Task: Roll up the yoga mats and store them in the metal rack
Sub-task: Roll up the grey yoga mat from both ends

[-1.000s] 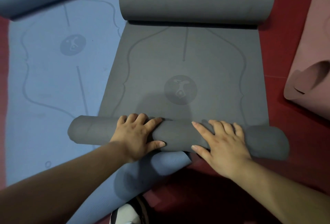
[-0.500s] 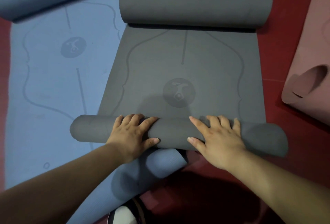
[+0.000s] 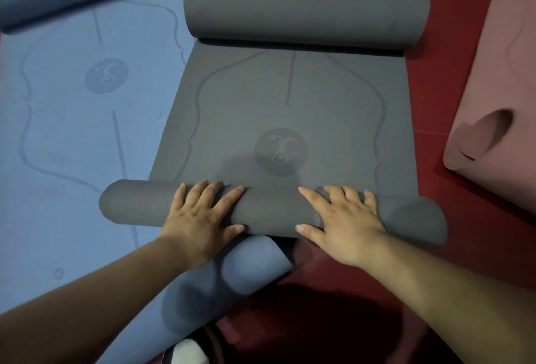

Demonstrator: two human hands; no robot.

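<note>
The centre mat (image 3: 290,96) lay on the floor (image 3: 478,218), with a far roll (image 3: 304,12) at one end and a near roll (image 3: 269,209) at the other. The left hand (image 3: 200,218) and right hand (image 3: 345,221) rested side by side on the near roll. The left mat (image 3: 66,137) lay alongside on the left, its near corner curled beneath the near roll. The right mat (image 3: 499,73) lay apart on the right.
</note>
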